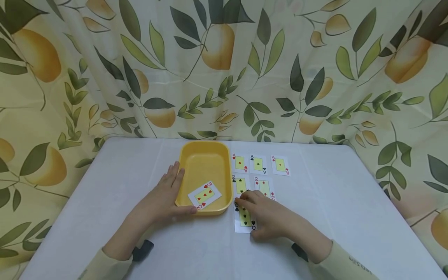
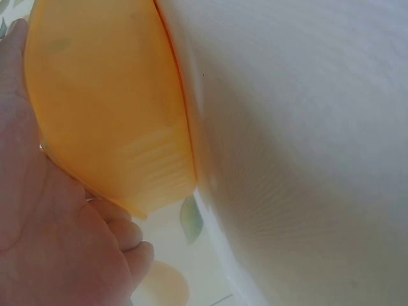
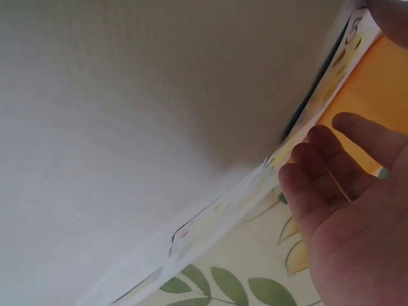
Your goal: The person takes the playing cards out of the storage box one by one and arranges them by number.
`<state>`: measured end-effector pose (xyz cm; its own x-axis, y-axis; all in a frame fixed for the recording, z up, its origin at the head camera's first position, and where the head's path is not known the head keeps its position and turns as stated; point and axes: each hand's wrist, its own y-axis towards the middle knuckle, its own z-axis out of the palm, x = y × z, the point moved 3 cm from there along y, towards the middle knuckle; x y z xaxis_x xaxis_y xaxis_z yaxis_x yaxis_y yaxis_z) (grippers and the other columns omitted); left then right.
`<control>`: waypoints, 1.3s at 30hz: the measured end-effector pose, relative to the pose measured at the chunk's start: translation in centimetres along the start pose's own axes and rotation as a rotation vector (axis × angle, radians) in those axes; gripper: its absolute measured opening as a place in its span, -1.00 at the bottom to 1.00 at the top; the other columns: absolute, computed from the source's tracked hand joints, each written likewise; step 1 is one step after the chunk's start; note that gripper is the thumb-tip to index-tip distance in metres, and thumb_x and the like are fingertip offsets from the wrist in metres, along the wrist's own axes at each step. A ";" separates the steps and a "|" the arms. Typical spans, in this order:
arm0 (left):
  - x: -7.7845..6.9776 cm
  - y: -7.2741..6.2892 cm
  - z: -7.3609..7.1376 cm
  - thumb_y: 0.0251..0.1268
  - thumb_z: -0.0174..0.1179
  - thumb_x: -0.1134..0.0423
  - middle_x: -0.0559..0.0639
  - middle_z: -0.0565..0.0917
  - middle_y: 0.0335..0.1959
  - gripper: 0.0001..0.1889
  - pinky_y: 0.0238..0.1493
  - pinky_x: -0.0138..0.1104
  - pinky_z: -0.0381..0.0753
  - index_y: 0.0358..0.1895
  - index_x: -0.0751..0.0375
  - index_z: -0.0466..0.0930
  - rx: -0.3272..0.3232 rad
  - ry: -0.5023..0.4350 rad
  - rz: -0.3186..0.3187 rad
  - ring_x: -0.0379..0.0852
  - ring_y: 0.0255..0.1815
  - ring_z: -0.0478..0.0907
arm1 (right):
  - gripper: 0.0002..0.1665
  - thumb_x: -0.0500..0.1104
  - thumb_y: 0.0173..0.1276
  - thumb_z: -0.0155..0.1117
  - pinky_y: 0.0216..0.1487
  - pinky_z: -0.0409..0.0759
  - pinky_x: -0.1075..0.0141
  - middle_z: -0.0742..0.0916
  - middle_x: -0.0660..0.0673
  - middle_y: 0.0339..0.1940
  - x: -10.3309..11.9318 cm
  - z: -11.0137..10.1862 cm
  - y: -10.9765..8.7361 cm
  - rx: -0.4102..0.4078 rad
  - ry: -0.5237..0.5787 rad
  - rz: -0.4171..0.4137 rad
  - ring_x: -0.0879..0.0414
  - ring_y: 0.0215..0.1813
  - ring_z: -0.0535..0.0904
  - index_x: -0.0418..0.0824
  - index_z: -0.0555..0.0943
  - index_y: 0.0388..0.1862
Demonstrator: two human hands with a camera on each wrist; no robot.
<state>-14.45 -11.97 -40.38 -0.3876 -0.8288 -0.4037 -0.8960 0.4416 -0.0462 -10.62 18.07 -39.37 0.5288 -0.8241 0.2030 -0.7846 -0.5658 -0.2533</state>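
My left hand [image 1: 162, 196] rests along the left side of a yellow plastic tray [image 1: 201, 165], its fingers stretched out and its thumb by the near rim. Inside the tray lies a playing card with red hearts [image 1: 204, 195]. On the white cloth right of the tray, my right hand [image 1: 267, 216] hovers over a black-suit card [image 1: 245, 223], seemingly a three of spades. Its thumb is near the card's lower corner, its fingertips near the upper end. In the right wrist view the fingers [image 3: 319, 172] are loosely extended and apart from the card.
Behind that card lie the two of clubs [image 1: 240, 184] and two of diamonds [image 1: 264, 186]. Farther back are the aces of hearts [image 1: 239, 163], clubs [image 1: 258, 164] and diamonds [image 1: 280, 165]. A fruit-patterned curtain [image 1: 224, 89] hangs behind the table [image 1: 315, 175].
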 end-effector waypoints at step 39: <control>0.2 -0.2 -0.1 -0.08 0.10 -0.66 0.20 -0.30 0.65 0.37 0.59 0.04 -0.04 0.60 0.32 -0.14 -0.013 0.009 0.034 0.18 0.65 -0.28 | -0.03 0.51 0.02 0.38 -0.20 0.56 0.26 0.56 -0.13 -0.14 8.1 -2.3 12.5 0.006 -0.227 0.156 0.02 -0.13 0.41 -0.07 0.53 0.25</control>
<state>-14.33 -12.24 -40.36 -0.4198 -0.8164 -0.3965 -0.8849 0.4652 -0.0210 -16.87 4.39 -38.69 0.4615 -0.8854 -0.0560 -0.8605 -0.4314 -0.2709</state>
